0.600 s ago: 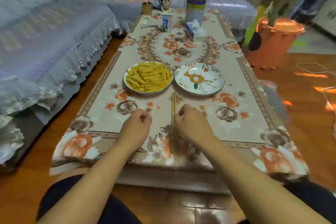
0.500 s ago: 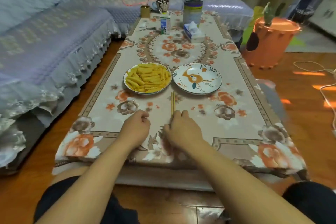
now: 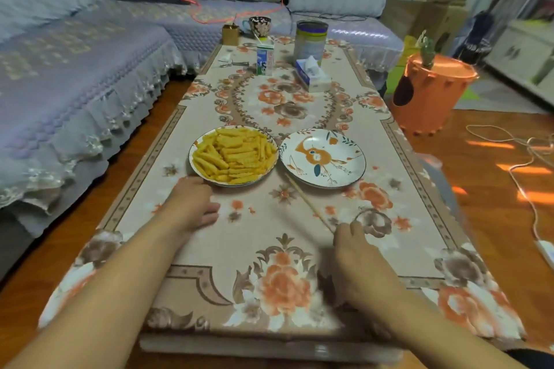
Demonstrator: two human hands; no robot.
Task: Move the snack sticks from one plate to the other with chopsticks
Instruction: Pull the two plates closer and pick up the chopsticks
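Head view: right hand (image 3: 359,260) pinches the chopsticks (image 3: 308,202), tips near the empty patterned plate (image 3: 353,171). Snack sticks (image 3: 233,156) fill the plate beside it; left hand (image 3: 193,204) rests relaxed there. Settle the grip first.

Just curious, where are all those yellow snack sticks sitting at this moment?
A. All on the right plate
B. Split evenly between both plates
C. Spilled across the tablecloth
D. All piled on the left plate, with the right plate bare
D. The snack sticks fill the left plate, while the right plate shows only its painted orange pattern; no stick lies on it or on the tablecloth.
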